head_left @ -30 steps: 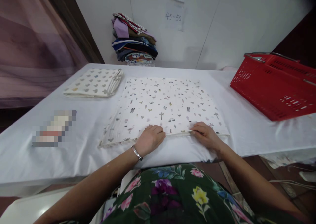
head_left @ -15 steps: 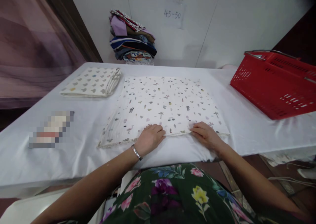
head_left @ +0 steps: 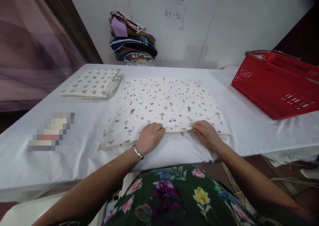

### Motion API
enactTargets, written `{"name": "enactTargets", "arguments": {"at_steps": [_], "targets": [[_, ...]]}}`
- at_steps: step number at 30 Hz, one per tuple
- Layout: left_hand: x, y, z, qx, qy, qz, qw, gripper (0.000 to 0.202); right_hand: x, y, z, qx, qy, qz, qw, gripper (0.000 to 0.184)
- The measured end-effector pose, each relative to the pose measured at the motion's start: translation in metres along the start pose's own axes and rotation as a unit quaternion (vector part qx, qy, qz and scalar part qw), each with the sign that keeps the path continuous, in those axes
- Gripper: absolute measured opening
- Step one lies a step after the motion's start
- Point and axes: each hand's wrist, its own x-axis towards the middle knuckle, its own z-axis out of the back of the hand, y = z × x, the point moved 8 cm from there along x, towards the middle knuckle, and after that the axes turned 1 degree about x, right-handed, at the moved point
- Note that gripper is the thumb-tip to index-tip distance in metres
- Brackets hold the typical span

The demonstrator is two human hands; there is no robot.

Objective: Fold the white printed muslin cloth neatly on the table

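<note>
A white muslin cloth (head_left: 166, 103), printed with small palm trees, flamingos and rainbows, lies spread in layers on the table before me. My left hand (head_left: 151, 136) has its fingers curled over the near edge, left of the middle. Further right along that same edge, my right hand (head_left: 204, 133) pinches the fabric between thumb and fingers. Between the two hands the top layer's edge is slightly raised from the layer beneath. A silver bracelet (head_left: 138, 152) circles my left wrist. The fingertips of my left hand are partly hidden.
A folded cream cloth with grey prints (head_left: 92, 83) sits at the back left of the white-covered table (head_left: 82, 166). Nearer on the left lies a blurred-out flat object (head_left: 53, 129). A red basket (head_left: 276, 83) stands at the right, and a stack of folded fabrics (head_left: 134, 40) rises behind the table.
Both hands have moved slightly away from me, lifting the near edge of the muslin cloth's top layer a little. The left fingers have curled in more.
</note>
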Motion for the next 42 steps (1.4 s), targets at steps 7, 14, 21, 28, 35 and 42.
{"name": "enactTargets", "arguments": {"at_steps": [7, 14, 21, 28, 35, 42], "targets": [[0.0, 0.002, 0.003, -0.004, -0.021, 0.006, 1.0, 0.018, 0.0, 0.001, 0.001, -0.022, 0.001, -0.006, 1.0, 0.023], [0.002, 0.003, -0.001, 0.018, -0.018, 0.006, 1.0, 0.018, 0.002, -0.001, -0.006, -0.047, 0.019, 0.032, 0.998, 0.025], [-0.001, -0.001, -0.01, 0.003, 0.015, -0.045, 0.999, 0.026, 0.003, 0.006, -0.009, -0.038, 0.081, 0.089, 0.992, 0.028], [0.002, -0.003, -0.012, 0.029, 0.04, -0.027, 0.998, 0.02, 0.003, 0.005, -0.013, -0.088, 0.104, 0.102, 0.985, 0.024], [0.007, -0.008, -0.006, -0.001, 0.018, -0.023, 1.0, 0.018, 0.005, 0.015, -0.005, -0.106, 0.097, 0.093, 0.985, 0.025], [0.013, -0.013, -0.009, -0.009, -0.026, -0.043, 0.999, 0.023, 0.005, 0.016, -0.011, -0.119, 0.105, 0.09, 0.983, 0.021]]}}
